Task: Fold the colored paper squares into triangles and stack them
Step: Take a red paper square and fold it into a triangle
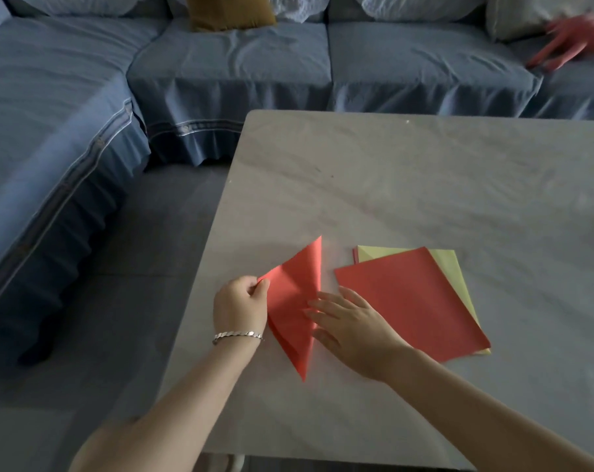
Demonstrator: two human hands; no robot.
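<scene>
A red paper folded into a triangle lies on the grey table near its left edge, one flap still lifted. My left hand pinches its left corner between thumb and fingers. My right hand lies flat with fingers spread, pressing on the triangle's right fold edge. Just to the right sits a small stack of unfolded squares: a red square on top of a yellow square, with a pink edge showing at the stack's far left corner.
A blue L-shaped sofa wraps around the far and left sides of the table, with a mustard cushion at the back. Another person's hand rests on the sofa at the far right. Grey floor lies left of the table.
</scene>
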